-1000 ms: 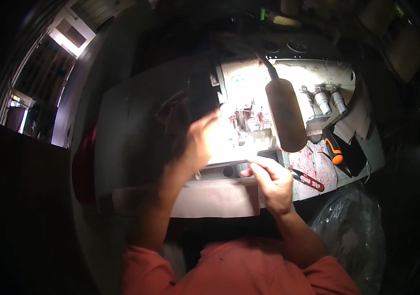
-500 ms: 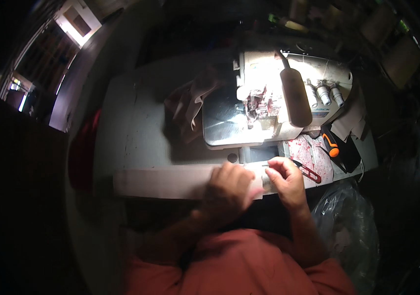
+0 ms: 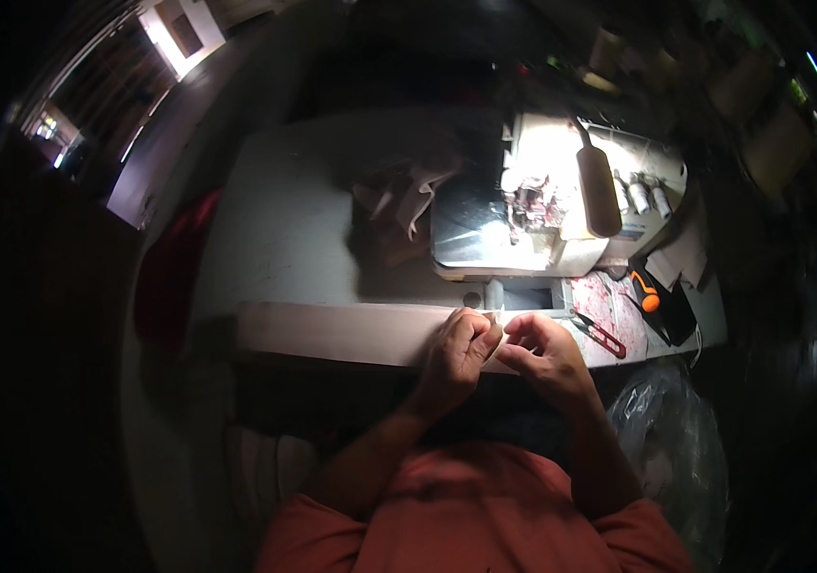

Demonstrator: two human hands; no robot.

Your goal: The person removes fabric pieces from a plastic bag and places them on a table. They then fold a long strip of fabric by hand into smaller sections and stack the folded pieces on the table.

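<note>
Head view: the pale table spreads in front of you, its left half in dim light; at its far right stands the white machine, brightly lit, a dark glossy plate on its left side; a clear plastic bag hangs or stands beyond the table's near right edge; the pale cloth strip lies along the near edge, reaching from the left side of the table to your hands; a crumpled cloth sits farther off, just left of the plate.

Your left hand lies over the strip's right end, thumb and forefinger pinching a turned-up bit of it; your right hand is just beside, to the right, its thumb and fingertips drawn close, though you cannot tell from here whether anything is caught between them; the strip's long axis runs left to right, nearly all of its length stretching left of both grips, so your left hand is the nearer to its body and your right hand meets only the very end; right of your right hand lie the orange-handled tool and, smaller and nearer, the red-handled snips.
</note>
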